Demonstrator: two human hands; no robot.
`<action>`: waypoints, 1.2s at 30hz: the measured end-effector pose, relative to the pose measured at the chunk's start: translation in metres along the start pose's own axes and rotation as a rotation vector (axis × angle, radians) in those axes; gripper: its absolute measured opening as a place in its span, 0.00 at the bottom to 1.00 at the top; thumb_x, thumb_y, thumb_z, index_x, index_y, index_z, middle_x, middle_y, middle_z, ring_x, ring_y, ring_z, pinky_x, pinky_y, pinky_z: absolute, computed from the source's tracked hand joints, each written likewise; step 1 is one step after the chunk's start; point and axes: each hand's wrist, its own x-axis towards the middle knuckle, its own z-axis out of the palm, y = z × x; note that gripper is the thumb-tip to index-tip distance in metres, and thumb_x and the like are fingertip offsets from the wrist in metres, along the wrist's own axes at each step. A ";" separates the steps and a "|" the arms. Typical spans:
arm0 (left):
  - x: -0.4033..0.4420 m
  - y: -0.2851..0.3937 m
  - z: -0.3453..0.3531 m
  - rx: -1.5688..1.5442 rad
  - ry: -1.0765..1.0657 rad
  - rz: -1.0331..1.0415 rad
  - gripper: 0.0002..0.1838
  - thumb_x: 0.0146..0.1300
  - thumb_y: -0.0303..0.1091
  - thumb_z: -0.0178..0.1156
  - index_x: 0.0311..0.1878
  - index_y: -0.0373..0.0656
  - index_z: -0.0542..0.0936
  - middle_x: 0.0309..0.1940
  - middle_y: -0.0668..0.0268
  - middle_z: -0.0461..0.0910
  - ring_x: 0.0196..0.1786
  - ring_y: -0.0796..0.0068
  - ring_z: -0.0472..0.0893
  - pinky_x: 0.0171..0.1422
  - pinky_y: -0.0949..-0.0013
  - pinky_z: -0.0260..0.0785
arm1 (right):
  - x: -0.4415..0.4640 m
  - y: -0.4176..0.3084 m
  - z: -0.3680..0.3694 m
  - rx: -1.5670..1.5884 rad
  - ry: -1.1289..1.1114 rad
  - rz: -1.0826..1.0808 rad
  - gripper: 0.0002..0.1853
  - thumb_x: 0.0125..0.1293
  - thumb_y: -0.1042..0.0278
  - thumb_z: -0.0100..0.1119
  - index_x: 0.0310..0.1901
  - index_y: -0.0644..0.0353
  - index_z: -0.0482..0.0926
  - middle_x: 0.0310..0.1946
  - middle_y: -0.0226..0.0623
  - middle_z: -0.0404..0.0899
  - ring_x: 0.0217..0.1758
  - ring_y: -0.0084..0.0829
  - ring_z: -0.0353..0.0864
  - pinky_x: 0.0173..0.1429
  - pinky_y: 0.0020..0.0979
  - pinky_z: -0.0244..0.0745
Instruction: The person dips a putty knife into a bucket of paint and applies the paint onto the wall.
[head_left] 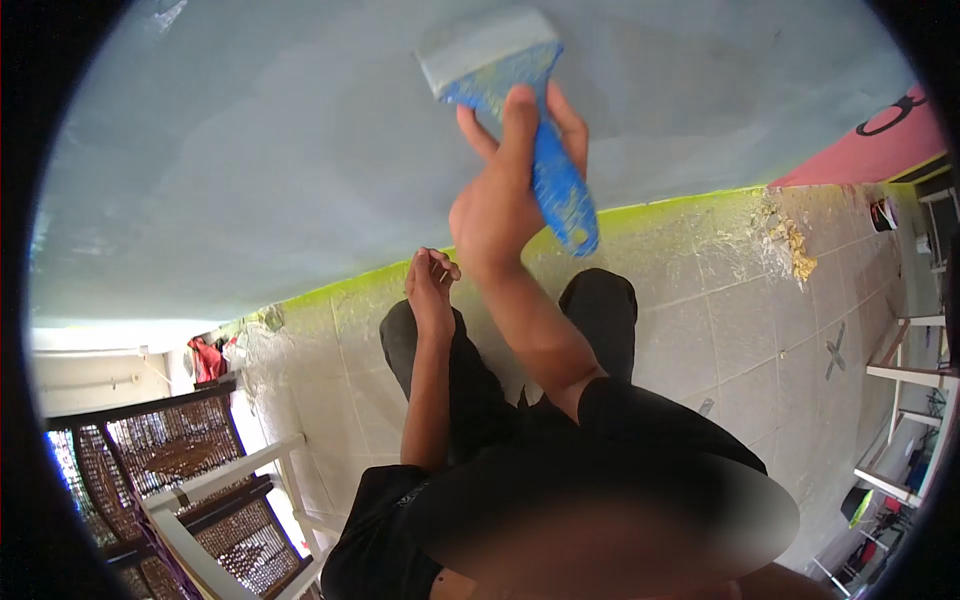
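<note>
My right hand (500, 210) is wrapped round the blue handle of a wide putty knife (567, 190), thumb laid along its neck. The handle is smeared with dried yellowish paint, and its broad pale blade lies at or close to the grey painted wall (270, 130); I cannot tell if it touches. Lower down, my left hand (432, 288) hovers near my left knee, close to the wall's yellow-green bottom edge (345, 283). Its fingers are loosely curled and somewhat apart, with nothing visible in them.
Tiled floor (690, 340) runs along the wall, with paint smears and yellowish scraps (795, 250) at the right. A pink painted patch (850, 150) is farther right. White-framed furniture (910, 380) stands at the right, and a rail with dark woven panels (180, 450) at the left.
</note>
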 end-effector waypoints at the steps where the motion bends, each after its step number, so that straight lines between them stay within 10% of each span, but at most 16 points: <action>1: -0.001 0.002 -0.004 -0.072 0.008 -0.027 0.15 0.75 0.42 0.46 0.34 0.42 0.72 0.27 0.68 0.71 0.30 0.75 0.72 0.39 0.70 0.66 | 0.003 -0.005 0.003 0.004 0.004 0.003 0.16 0.66 0.69 0.60 0.52 0.65 0.70 0.49 0.40 0.74 0.51 0.30 0.77 0.46 0.38 0.86; 16: 0.062 0.003 -0.022 -0.021 -0.233 -0.126 0.15 0.74 0.42 0.47 0.34 0.43 0.72 0.27 0.68 0.71 0.30 0.74 0.73 0.38 0.70 0.67 | -0.042 0.065 -0.138 -0.363 0.233 0.050 0.14 0.69 0.70 0.57 0.51 0.66 0.69 0.51 0.45 0.74 0.53 0.33 0.77 0.54 0.42 0.83; 28: 0.078 0.018 -0.012 -0.032 -0.341 -0.231 0.16 0.75 0.41 0.44 0.33 0.44 0.72 0.26 0.69 0.72 0.29 0.77 0.72 0.38 0.71 0.65 | -0.030 0.012 0.059 0.004 0.120 -0.152 0.16 0.64 0.71 0.60 0.52 0.65 0.70 0.45 0.38 0.74 0.48 0.32 0.78 0.50 0.41 0.84; 36: 0.084 0.024 -0.020 -0.093 -0.483 -0.253 0.15 0.74 0.41 0.45 0.33 0.43 0.72 0.27 0.68 0.72 0.30 0.77 0.72 0.38 0.71 0.65 | -0.029 -0.003 0.008 -0.053 0.050 -0.279 0.17 0.64 0.69 0.62 0.52 0.63 0.71 0.48 0.39 0.74 0.50 0.28 0.77 0.45 0.36 0.86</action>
